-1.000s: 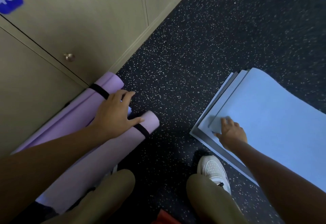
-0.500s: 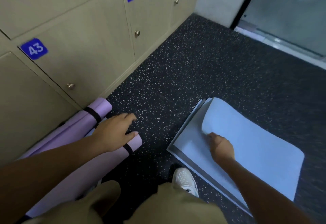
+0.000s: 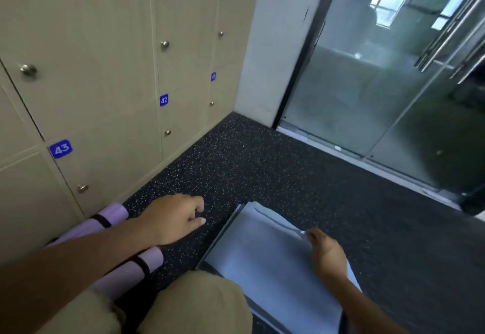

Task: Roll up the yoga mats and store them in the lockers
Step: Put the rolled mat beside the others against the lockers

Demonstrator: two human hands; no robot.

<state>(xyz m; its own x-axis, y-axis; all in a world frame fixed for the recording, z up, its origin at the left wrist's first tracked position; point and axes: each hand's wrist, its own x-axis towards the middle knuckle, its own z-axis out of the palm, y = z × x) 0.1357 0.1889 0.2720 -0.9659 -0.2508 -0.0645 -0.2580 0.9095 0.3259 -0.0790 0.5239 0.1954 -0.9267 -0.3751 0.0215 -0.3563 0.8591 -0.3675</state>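
- Two rolled purple mats, one (image 3: 110,216) against the foot of the lockers (image 3: 105,71), the other (image 3: 149,260) just beside it, farther from the lockers.
- Each rolled mat has one black strap.
- One stack of flat blue-grey mats (image 3: 262,249), well apart from the lockers; its layers cannot be counted.
- Five blue number plates on the lockers: 39, 42, 43, 41 and one blurred.
- Six round knobs on the locker doors.
- Two hands, left (image 3: 175,218) nearer the lockers, right (image 3: 328,255) on the stack.

Lilac rolled mats (image 3: 110,218), white-speckled black floor (image 3: 262,176)
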